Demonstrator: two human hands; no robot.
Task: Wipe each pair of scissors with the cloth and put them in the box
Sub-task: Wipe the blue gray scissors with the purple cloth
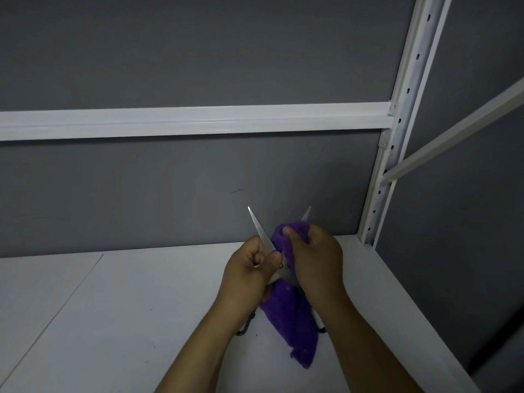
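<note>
In the head view, low at 6 o'clock, I see the left hand (249, 269) holding the scissors (259, 226), blades spread wide, tips toward 12 o'clock. The right hand (316, 259) pinches the purple cloth (289, 316) round the right blade, over the white shelf (127, 293).

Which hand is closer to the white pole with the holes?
Right. The right hand, gripping the purple cloth, is left of the white pole; the left hand, holding the scissors, is farther left.
</note>
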